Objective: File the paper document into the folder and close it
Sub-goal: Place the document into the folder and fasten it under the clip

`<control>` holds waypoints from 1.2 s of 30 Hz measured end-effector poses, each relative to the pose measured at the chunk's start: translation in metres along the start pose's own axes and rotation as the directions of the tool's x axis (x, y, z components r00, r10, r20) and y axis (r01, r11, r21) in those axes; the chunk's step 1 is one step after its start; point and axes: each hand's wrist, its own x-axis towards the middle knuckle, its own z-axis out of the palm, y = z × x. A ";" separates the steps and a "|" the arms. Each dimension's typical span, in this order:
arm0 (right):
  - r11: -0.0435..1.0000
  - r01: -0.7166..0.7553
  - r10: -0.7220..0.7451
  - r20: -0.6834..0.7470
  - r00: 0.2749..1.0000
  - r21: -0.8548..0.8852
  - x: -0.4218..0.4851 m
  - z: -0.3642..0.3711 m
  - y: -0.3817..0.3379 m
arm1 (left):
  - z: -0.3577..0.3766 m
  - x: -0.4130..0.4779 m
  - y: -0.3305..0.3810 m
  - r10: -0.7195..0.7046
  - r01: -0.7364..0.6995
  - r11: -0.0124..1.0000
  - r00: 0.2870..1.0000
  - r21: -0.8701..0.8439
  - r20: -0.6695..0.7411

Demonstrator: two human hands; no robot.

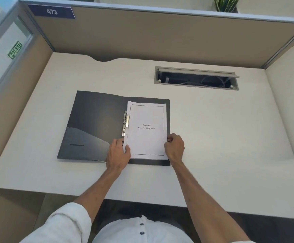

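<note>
White sleeve (67, 223): nearest, L arm.
L hand (119, 154): thumb on doc's lower-left edge, pinching it.
R hand (175, 146): curled, gripping doc's right edge.
Doc (147, 130): flat on open folder's right half, by metal clip (125, 121).
Folder (91, 123): black, open, on desk (212, 128).

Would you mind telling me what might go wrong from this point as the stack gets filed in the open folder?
1. The paper stack lies beside the metal clip, seemingly not yet under it; closing the folder now could leave the pages loose.
2. The left hand and right hand hold only the near corners, so the far end could skew.
3. The left hand rests at the spine and would block the cover from closing.
</note>
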 end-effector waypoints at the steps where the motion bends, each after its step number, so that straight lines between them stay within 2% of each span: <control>1: 1.000 0.000 0.000 0.018 1.000 0.001 0.001 -0.001 0.000 | 0.000 0.000 0.001 0.002 -0.002 1.000 1.000 -0.006 0.008; 15: 0.998 0.028 -0.024 0.084 0.996 -0.049 0.001 -0.018 0.001 | 0.004 -0.008 0.000 0.030 -0.030 0.996 1.000 0.083 0.001; 36: 0.996 0.058 -0.051 0.107 0.993 -0.063 0.001 -0.018 0.002 | 0.002 0.001 -0.006 0.043 -0.046 0.997 0.998 0.059 0.049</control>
